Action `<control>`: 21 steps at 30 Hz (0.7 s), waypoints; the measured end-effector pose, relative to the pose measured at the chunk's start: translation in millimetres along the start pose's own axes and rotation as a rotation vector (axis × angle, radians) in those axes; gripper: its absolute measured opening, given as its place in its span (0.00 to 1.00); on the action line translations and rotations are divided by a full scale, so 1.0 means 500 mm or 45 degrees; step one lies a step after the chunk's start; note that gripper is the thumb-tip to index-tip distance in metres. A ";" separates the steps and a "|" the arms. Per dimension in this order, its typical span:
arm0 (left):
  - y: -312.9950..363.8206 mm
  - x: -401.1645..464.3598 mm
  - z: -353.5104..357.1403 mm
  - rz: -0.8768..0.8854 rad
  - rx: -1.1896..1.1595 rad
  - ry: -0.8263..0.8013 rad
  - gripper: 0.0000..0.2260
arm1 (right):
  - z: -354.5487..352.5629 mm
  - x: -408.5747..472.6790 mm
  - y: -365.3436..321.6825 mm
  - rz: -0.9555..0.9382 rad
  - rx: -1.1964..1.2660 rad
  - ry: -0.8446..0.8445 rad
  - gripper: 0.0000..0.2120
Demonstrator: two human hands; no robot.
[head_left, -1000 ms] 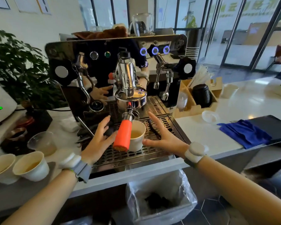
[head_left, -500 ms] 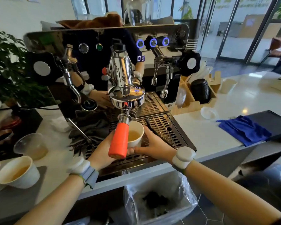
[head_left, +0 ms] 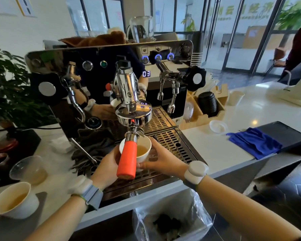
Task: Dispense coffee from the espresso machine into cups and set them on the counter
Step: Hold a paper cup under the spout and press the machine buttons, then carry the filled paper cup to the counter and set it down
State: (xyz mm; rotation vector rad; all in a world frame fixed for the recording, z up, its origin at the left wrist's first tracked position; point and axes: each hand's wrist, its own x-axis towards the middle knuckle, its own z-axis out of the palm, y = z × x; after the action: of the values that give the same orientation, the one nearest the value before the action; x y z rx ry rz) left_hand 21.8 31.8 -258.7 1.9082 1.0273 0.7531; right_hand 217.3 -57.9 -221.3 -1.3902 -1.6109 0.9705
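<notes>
A white paper cup (head_left: 143, 150) with pale coffee in it sits under the portafilter spout of the chrome espresso machine (head_left: 111, 84), above the drip tray (head_left: 174, 143). The orange portafilter handle (head_left: 127, 160) crosses in front of the cup's left side. My left hand (head_left: 106, 167) grips the cup from the left, partly hidden behind the handle. My right hand (head_left: 162, 162) grips it from the right, thumb at its base. Another filled white cup (head_left: 14, 200) stands on the counter at the lower left.
A clear plastic cup (head_left: 29, 170) and dark saucers stand left of the machine. A blue cloth (head_left: 254, 143) lies on the white counter (head_left: 215, 150) at right, near a wooden organiser with black lids (head_left: 208, 103). A lined waste bin (head_left: 172, 216) sits below the counter edge.
Both hands came in from either side of the cup and closed round it. The view has dropped and moved closer to the machine.
</notes>
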 end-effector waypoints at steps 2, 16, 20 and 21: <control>0.020 -0.019 -0.011 0.028 -0.049 -0.045 0.14 | 0.002 -0.005 -0.009 -0.003 0.014 0.016 0.38; 0.106 -0.101 0.016 0.029 -0.062 0.029 0.22 | 0.020 -0.084 -0.008 0.033 0.025 0.140 0.37; 0.117 -0.114 0.052 0.053 -0.177 0.092 0.26 | 0.010 -0.117 0.004 0.065 0.013 0.174 0.38; 0.123 -0.117 0.065 0.064 -0.183 0.088 0.28 | 0.004 -0.129 0.006 0.077 0.011 0.194 0.37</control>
State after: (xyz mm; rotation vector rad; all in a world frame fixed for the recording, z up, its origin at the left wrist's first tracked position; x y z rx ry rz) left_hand 41.5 -51.5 -228.1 1.8005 0.9442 0.9031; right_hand 222.7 -121.6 -229.7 -1.4782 -1.4581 0.8828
